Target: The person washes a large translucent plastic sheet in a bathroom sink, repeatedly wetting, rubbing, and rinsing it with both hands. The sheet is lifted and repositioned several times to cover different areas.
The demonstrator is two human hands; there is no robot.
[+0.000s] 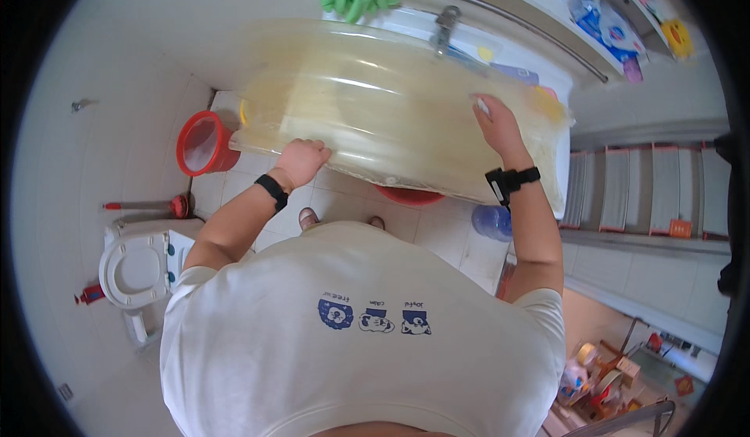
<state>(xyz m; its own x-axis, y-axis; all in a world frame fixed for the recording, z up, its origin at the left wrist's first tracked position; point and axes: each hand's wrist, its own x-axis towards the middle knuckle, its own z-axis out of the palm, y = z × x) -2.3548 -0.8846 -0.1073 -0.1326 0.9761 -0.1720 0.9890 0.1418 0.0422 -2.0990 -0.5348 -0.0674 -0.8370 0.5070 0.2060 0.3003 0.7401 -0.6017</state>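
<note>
White shirt (363, 281) is closest. Past it, the left hand (303, 164) is curled tight on the near edge of a big see-through yellow sheet (375, 117), which spreads ahead of that grip and to its right. Over the sheet, the right hand (501, 131) is closed around a small white thing (483, 107). Left of the left grip is a red bucket (225, 156). Ahead of the right grip, a bit left, is a tap (445, 24).
</note>
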